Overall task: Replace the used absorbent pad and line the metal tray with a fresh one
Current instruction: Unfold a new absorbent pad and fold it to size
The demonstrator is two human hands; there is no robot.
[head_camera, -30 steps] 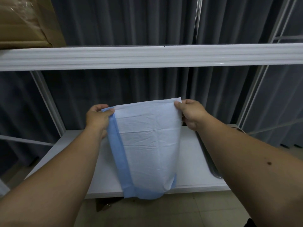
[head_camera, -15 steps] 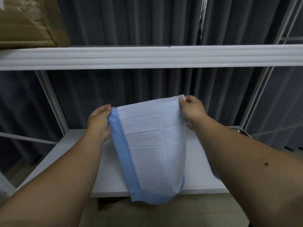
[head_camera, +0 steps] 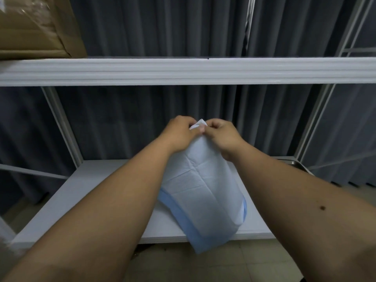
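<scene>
A white absorbent pad with a blue border hangs folded in front of me, above the lower shelf. My left hand and my right hand meet at its top and both pinch the upper corners together. The pad's lower end droops past the shelf's front edge. Only a corner of the metal tray shows at the far right of the shelf, behind my right forearm.
A white lower shelf lies under the pad, with a white upper shelf rail across the view. A cardboard box sits on the upper shelf at left. Dark curtains hang behind, and white frame posts stand at both sides.
My hands have come together at the centre, bringing the pad's two top corners to meet and folding it in half. Before, they held the pad spread wide.
</scene>
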